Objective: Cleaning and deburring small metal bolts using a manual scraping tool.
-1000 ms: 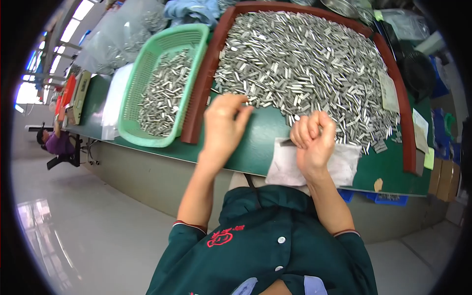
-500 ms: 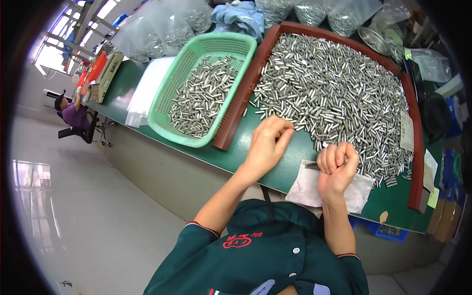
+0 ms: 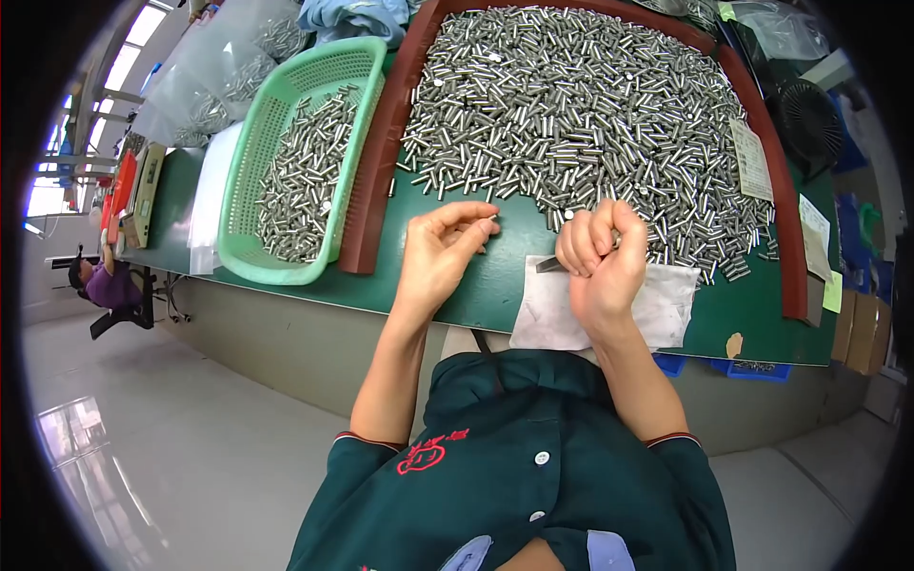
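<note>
A wide heap of short silvery metal pins (image 3: 571, 114) covers the green tabletop in front of me. My left hand (image 3: 443, 252) is over bare green surface just short of the heap's near edge. Its thumb and forefinger come together in a pinch; what they hold, if anything, is too small to make out. At the heap's near edge, over a stained white cloth (image 3: 547, 314), my right hand (image 3: 605, 266) is closed with curled fingers, and its contents are hidden. A dark flat metal strip (image 3: 548, 265) shows beside those fingers; I cannot tell whether the hand touches it.
Reddish-brown rails (image 3: 373, 200) border the heap. Left of them stands a green plastic basket (image 3: 233, 214) partly filled with pins. Plastic bags (image 3: 205, 81) and a blue cloth (image 3: 352, 17) lie at the back. A printed paper slip (image 3: 752, 157) rests at the right. Another person (image 3: 109, 284) sits far left.
The whole view has shifted, so the table appears farther up and left. My left hand has drawn back from the pins, its fingertips closing to a pinch. My right hand stays closed above the cloth.
</note>
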Demonstrator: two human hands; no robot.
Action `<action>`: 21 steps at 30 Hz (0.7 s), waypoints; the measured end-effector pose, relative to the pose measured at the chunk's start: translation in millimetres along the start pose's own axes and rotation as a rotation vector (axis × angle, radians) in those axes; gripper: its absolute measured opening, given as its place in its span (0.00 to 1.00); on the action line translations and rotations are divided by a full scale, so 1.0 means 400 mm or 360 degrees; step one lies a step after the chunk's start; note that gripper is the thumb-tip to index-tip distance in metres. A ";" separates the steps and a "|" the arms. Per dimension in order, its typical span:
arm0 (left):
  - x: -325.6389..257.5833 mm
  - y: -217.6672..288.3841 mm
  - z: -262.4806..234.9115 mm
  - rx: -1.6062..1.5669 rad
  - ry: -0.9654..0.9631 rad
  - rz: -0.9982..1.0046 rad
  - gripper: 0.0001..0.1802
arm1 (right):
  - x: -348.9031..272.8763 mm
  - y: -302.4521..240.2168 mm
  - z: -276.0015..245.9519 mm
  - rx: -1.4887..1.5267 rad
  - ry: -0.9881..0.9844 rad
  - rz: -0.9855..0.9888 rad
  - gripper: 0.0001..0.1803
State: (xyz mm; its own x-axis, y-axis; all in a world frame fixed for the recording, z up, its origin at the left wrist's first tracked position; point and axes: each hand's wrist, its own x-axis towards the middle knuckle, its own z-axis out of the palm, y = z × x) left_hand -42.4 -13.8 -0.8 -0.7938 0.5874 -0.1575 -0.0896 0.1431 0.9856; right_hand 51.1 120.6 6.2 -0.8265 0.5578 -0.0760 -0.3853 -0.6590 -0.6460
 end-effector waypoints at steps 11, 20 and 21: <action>0.003 -0.006 -0.001 0.0074 -0.0011 0.0063 0.08 | -0.001 0.000 0.001 0.0005 0.0005 -0.0005 0.19; 0.001 -0.004 0.004 0.0082 -0.0038 0.0074 0.08 | 0.001 -0.001 0.002 -0.0001 0.0016 -0.0012 0.20; -0.002 0.000 0.006 0.0093 -0.0037 0.0068 0.08 | 0.001 -0.001 0.002 -0.0002 0.0006 -0.0012 0.20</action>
State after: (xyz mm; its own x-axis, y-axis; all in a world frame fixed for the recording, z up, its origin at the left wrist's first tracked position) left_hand -40.3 -12.5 -0.9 -0.7819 0.6123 -0.1174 -0.0201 0.1634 0.9864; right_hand 50.6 120.8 7.2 -0.8220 0.5646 -0.0742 -0.3908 -0.6541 -0.6476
